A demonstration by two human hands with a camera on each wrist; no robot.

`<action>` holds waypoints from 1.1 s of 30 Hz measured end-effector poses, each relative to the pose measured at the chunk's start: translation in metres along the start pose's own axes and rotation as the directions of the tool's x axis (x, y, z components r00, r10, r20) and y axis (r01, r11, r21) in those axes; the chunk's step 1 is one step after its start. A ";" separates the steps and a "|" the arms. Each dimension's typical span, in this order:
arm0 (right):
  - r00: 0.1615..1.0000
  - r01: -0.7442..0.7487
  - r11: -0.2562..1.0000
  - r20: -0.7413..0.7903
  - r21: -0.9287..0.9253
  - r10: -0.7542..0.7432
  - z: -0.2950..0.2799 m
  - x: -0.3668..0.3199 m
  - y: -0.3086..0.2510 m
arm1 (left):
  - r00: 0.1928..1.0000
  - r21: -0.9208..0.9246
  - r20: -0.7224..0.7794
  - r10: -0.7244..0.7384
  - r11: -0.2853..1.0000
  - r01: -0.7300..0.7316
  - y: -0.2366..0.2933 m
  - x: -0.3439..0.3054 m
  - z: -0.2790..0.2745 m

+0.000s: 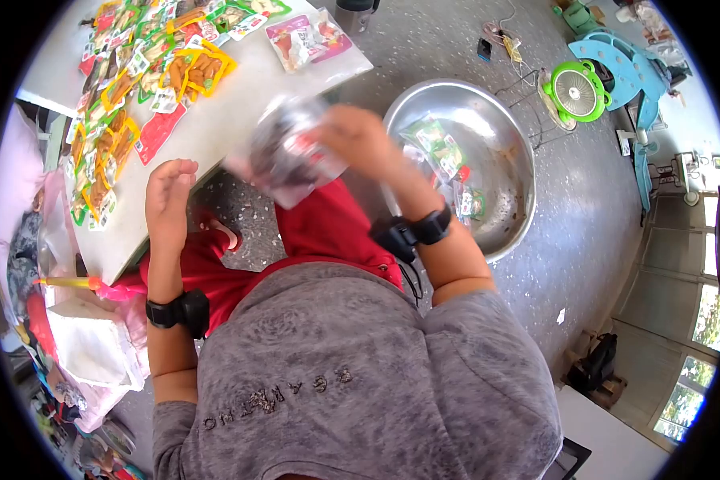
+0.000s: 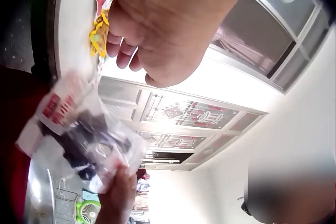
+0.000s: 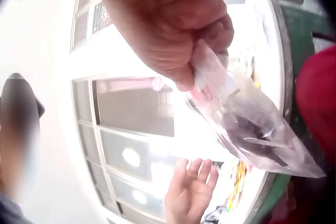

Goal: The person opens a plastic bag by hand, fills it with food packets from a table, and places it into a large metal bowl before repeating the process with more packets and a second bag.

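My right hand [image 1: 356,142] pinches the top corner of a clear plastic bag [image 1: 284,156] and holds it over my lap, by the table's edge. Dark pieces show through the film, and a red-and-white print marks the bag [image 3: 252,129]; in the head view it is blurred. The left hand [image 1: 168,200] is raised at the table's near edge, fingers loosely bent and holding nothing. In the right wrist view that left hand [image 3: 191,192] shows its palm, apart from the bag. Colourful snack packets [image 1: 120,136] lie spread over the white table [image 1: 228,92].
On my right a large steel basin [image 1: 520,192] stands on the floor with several small packets [image 1: 436,148] inside. A pink-and-white packet [image 1: 308,40] lies at the table's far corner. Beyond the basin are a green fan [image 1: 578,92] and a blue chair [image 1: 616,64].
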State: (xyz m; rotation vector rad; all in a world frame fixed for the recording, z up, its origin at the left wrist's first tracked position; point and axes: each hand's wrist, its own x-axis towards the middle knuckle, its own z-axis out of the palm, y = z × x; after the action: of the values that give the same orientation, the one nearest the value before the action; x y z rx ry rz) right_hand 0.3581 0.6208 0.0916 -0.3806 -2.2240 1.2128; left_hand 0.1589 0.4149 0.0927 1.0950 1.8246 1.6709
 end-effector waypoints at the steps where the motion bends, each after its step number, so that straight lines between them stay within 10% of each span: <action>1: 0.992 -0.054 0.987 -0.107 0.154 0.071 -0.014 -0.008 0.018 | 0.998 -0.023 0.013 -0.063 0.998 0.063 -0.012 -0.001 -0.005; 3: 0.834 -0.446 0.861 -0.234 0.244 0.499 -0.052 -0.023 0.018 | 0.991 0.013 0.039 -0.127 0.992 0.126 -0.041 -0.008 -0.013; 10: 0.453 -0.689 0.708 -0.671 0.154 0.587 -0.130 -0.174 0.216 | 0.885 0.209 0.082 -0.458 0.876 0.434 -0.146 -0.057 -0.033; 12: 0.539 -0.797 0.516 -0.754 -0.313 0.376 -0.130 -0.234 0.257 | 0.878 0.297 0.084 -0.471 0.853 0.429 -0.179 -0.080 -0.035; 15: 0.173 -0.891 0.434 -0.781 0.137 0.601 -0.119 -0.300 0.271 | 0.802 0.368 0.109 -0.587 0.774 0.516 -0.189 -0.099 -0.031; 19: 0.035 -0.947 0.293 -0.869 0.128 0.494 -0.111 -0.383 0.313 | 0.816 0.407 0.101 -0.569 0.772 0.488 -0.202 -0.108 -0.033; 22: -0.227 -0.700 0.319 -0.622 0.639 0.749 -0.128 -0.371 0.271 | 0.804 0.427 0.103 -0.586 0.756 0.497 -0.199 -0.105 -0.031; 28: -0.198 -0.138 0.669 -0.682 0.731 0.704 -0.172 -0.361 0.255 | 0.778 0.444 0.130 -0.615 0.738 0.509 -0.194 -0.101 -0.028; 32: -0.267 0.007 0.326 -0.312 0.945 0.912 -0.166 -0.381 0.274 | 0.789 0.468 0.127 -0.601 0.738 0.487 -0.205 -0.103 -0.033; 33: -0.152 -0.283 0.318 -0.369 0.905 0.917 -0.157 -0.383 0.270 | 0.789 0.474 0.122 -0.602 0.734 0.486 -0.206 -0.103 -0.034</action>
State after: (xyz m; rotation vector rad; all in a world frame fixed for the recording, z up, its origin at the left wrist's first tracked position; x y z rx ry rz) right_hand 0.7521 0.6838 -0.2002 -1.6928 -0.3143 1.4078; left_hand 0.1407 0.3217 -0.1195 0.7585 2.1008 0.7584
